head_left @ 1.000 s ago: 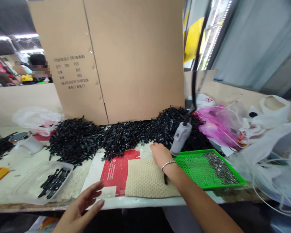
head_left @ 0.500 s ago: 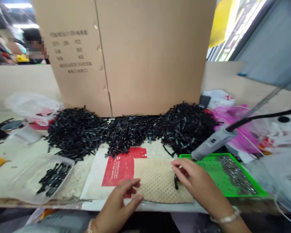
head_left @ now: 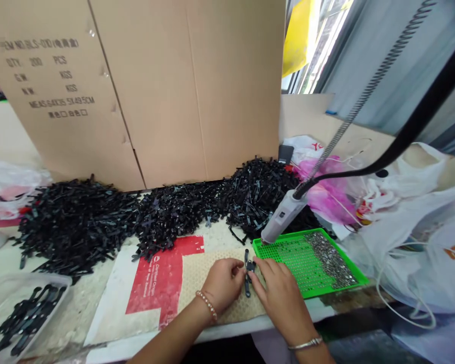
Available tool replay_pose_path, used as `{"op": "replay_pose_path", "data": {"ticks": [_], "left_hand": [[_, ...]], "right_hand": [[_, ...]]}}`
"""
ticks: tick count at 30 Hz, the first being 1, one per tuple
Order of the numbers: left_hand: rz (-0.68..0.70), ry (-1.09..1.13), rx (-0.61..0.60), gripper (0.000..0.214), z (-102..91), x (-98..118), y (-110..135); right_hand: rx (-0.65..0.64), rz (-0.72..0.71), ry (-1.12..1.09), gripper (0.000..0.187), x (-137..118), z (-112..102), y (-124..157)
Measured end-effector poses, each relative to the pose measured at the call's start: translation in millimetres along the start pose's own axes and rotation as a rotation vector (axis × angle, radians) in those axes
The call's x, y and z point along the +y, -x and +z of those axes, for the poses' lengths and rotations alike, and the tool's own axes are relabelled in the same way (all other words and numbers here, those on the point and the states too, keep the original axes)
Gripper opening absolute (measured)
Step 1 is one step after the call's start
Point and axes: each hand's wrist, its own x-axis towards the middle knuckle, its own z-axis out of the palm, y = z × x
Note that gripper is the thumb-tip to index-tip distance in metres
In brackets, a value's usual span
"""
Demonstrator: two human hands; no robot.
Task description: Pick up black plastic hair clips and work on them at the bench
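A small black plastic strip part (head_left: 247, 272) is held upright between both hands, just above a tan honeycomb mat (head_left: 197, 273) near the front edge of the workbench (head_left: 98, 303). It looks like two thin black pieces crossed or joined at the middle; the exact shape is too small to tell. The step in hand appears to be fitting or lining up these pieces. The next move would likely call for a steady pinch and fine alignment, since the pieces are slim and could slip.

The left hand (head_left: 223, 283) is curled, fingertips pinching the part from the left. The right hand (head_left: 278, 293) lies flatter, with thumb and forefinger closed on the part from the right. A bracelet sits on each wrist.

Just right of the hands is a green perforated tray (head_left: 288, 255) with a heap of small metal screws (head_left: 331, 255) at its right side. A grey electric screwdriver (head_left: 282, 217) hangs tip down over the tray's far left corner, on a black cable. A red and white printed sheet (head_left: 155, 283) lies under the mat. Farther back, a long pile of black plastic parts (head_left: 136, 217) runs across the bench in front of a large cardboard box (head_left: 155, 91). At near left, a clear plastic container (head_left: 7, 303) holds more black parts. Plastic bags (head_left: 402, 212) crowd the right.
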Motion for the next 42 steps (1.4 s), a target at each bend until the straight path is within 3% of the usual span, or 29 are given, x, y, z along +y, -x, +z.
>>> {"op": "replay_pose_path", "data": {"ticks": [6,12,17,27,30,33,37,42], "left_hand": [[-0.137,0.168,-0.062,0.029,1.6,1,-6],[-0.267,0.359,-0.124,0.024,-1.2,5,-8],[-0.303,0.459,-0.119,0.029,-3.9,6,-5],[-0.288,0.607,-0.088,0.03,-3.8,-1,8],[-0.242,0.497,-0.074,0.026,-2.8,-4,9],[-0.082,0.216,-0.013,0.026,-5.7,-5,10],[0.153,-0.149,0.042,0.046,-14.6,-3,7],[0.344,-0.354,-0.018,0.064,-21.7,-3,-3]], "right_hand": [[-0.109,0.039,0.114,0.027,-8,-3,-6],[-0.059,0.09,-0.026,0.035,-2,0,-8],[-0.005,0.151,-0.111,0.041,5,9,-5],[0.019,0.202,-0.171,0.033,-1,16,-3],[0.022,0.17,-0.166,0.028,-3,14,-2],[0.028,0.135,-0.171,0.027,-3,14,-1],[0.028,0.092,-0.171,0.032,-2,16,-1],[0.058,0.064,-0.181,0.035,-4,16,0]]}}
